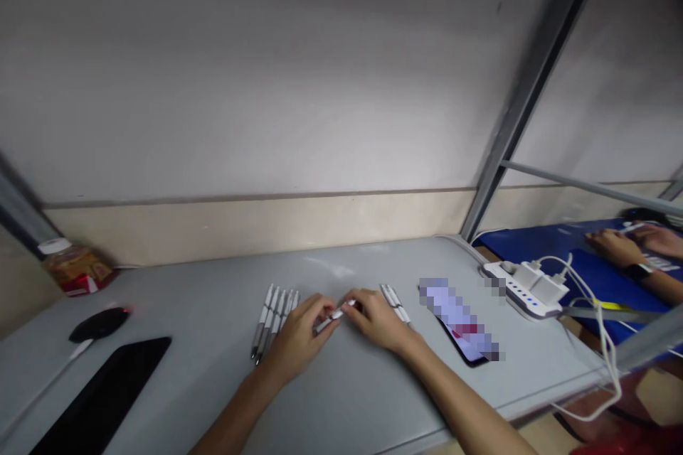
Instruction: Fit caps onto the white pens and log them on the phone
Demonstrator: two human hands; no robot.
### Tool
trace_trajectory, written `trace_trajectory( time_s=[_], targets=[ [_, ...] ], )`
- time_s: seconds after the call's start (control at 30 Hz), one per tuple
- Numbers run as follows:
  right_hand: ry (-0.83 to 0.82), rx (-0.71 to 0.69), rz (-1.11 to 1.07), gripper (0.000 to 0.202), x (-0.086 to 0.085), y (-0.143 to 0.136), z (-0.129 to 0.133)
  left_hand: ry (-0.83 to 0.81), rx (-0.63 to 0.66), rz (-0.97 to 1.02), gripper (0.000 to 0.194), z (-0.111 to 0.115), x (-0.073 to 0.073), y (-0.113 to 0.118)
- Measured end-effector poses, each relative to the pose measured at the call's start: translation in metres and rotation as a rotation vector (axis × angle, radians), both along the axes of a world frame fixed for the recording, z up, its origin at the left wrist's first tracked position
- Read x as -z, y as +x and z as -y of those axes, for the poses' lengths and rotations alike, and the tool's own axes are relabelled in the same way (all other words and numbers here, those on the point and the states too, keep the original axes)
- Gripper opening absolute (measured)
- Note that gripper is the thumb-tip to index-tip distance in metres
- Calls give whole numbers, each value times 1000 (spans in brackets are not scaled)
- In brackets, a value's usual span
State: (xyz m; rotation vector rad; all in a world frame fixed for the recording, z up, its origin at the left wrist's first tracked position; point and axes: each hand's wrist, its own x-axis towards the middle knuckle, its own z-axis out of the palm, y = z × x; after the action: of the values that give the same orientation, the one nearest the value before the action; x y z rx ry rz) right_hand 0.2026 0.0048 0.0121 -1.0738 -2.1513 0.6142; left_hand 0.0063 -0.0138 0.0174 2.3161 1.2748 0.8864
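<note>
Near the middle of the grey table (341,384), my left hand (303,335) and my right hand (373,318) meet around a small white pen (336,313). Fingers of both hands are closed on it, one hand at each end. Several white and grey pens (269,316) lie side by side just left of my left hand, which partly covers them. A smaller group of white pens (393,298) rests behind and to the right of my right hand, partly hidden by it.
A lit phone (459,320) and a white power strip (523,290) with cables are at the right. On the left are a jar (77,269), a black mouse (99,324) and a black mat (107,398). Beyond the metal post (526,114), another person's hands (619,247) are over a blue surface.
</note>
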Motion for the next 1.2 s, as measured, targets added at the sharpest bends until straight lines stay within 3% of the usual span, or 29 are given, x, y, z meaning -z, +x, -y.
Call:
trace_trajectory(
  time_s=[0.23,0.5,0.77,0.9,1.07,1.2],
  targets=[
    [-194,152,-233,30,-2,8,-10,108,-29,-78,16,-8,5,-13],
    [-733,-106,-400,49,0,12,-9,346,-44,-195,19,-11,-3,-18],
    [-846,-98,-547,46,-1,14,-9,369,-79,-356,26,-7,-1,-12],
    [-734,-117,-462,47,2,10,-8,358,-123,-354,26,-7,-1,-13],
    [-120,-42,-185,42,-5,5,1,263,-138,-243,27,-11,3,-19],
    [76,-14,-124,24,-10,6,5,195,-151,-207,26,-12,6,-19]
  ],
)
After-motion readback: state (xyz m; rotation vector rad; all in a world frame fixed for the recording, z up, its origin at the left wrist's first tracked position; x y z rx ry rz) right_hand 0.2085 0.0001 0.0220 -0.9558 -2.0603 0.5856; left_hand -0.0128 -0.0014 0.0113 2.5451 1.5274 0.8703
